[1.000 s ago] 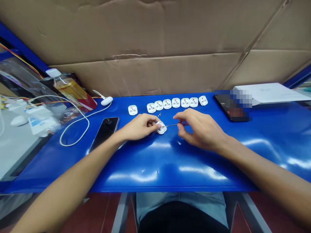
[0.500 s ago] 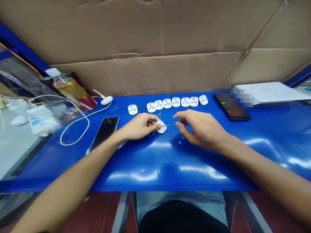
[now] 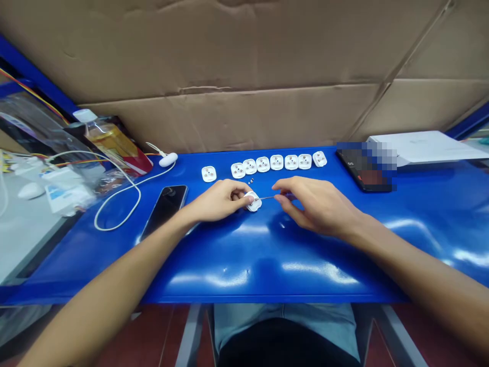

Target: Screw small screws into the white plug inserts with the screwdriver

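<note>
My left hand (image 3: 223, 200) pinches a small white plastic plug housing (image 3: 254, 206) between thumb and fingers, just above the blue tabletop. A thin metal shaft, like a slim screwdriver (image 3: 265, 198), reaches from my right hand (image 3: 315, 204) into the housing's inner side. My right thumb and fingertips close around the other end of this tool, and its handle is hidden by the hand. A few tiny metal parts (image 3: 250, 180) lie behind the left fingers. Farther back, several similar white housings (image 3: 263, 164) with metal pieces inside stand in a row.
A phone (image 3: 164, 211) lies beside my left forearm, near a looped white cable (image 3: 114, 227). At the left are a drink bottle (image 3: 110, 142) and white boxes (image 3: 63, 193). A dark device (image 3: 364, 176) and a white box (image 3: 428, 145) sit at right. Cardboard (image 3: 244, 117) lines the back.
Both hands stay in nearly the same place. The fingers of my right hand have shifted slightly around the tool, whose tip remains at the housing.
</note>
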Demonstrator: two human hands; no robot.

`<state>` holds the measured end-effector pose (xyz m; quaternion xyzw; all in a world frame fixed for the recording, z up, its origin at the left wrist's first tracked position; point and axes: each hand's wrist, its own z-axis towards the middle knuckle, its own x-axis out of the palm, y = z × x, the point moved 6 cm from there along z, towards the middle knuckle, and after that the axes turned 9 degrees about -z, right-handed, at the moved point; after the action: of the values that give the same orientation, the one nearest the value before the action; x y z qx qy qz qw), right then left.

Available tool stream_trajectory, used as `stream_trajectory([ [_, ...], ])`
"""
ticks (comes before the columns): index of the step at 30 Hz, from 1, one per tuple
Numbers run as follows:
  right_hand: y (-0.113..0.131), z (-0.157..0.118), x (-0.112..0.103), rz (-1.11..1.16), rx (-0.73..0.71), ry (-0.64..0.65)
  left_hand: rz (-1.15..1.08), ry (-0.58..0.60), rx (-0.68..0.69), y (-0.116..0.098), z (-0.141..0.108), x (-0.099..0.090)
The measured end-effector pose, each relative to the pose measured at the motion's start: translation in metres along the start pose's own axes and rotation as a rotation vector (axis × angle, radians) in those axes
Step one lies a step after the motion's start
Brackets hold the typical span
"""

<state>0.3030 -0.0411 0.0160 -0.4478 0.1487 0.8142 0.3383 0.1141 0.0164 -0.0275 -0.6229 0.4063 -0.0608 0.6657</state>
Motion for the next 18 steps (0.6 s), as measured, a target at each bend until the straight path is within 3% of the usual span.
stream_trajectory([
  [5,-0.004,0.000,-0.003,0.035,0.036,-0.061,0.049,-0.012,-0.012,0.000,0.000,-0.002],
  [8,-0.009,-0.001,-0.002,0.055,0.061,-0.087,0.122,-0.117,-0.015,0.001,0.001,-0.011],
  [12,-0.015,-0.001,0.002,0.073,0.108,-0.064,0.213,-0.330,0.120,-0.008,-0.001,-0.024],
  [18,-0.010,0.001,-0.001,0.137,0.082,-0.098,0.168,-0.364,0.242,-0.017,-0.003,-0.024],
])
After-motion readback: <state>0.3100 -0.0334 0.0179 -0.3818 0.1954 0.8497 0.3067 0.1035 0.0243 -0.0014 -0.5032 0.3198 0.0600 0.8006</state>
